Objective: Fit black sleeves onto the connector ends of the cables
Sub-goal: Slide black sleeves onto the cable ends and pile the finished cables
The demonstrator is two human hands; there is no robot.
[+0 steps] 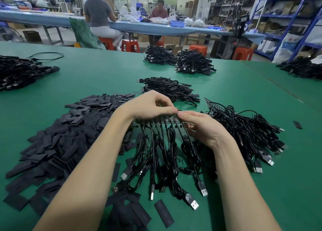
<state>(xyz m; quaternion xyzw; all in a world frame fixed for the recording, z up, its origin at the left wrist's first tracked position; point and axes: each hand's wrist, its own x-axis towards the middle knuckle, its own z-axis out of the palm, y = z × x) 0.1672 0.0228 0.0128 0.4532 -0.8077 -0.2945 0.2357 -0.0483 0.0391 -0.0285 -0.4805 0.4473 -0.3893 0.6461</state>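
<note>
Both hands hold a strip of small circuit boards (162, 120) above the green table, with several black USB cables (167, 154) hanging from it toward me. My left hand (148, 107) pinches the strip's top edge from the left. My right hand (198, 126) grips its right end, thumb and forefinger meeting the left fingertips. A big heap of flat black sleeves (66, 140) lies to the left, and loose sleeves (163, 213) lie near the front edge. USB plugs (193, 203) rest on the table below the strip.
A pile of cables on board strips (247, 133) lies to the right. More cable bundles sit behind the hands (170, 89), at the back (193, 63), far left (19, 70) and far right (303, 67). Two people sit at a blue bench beyond.
</note>
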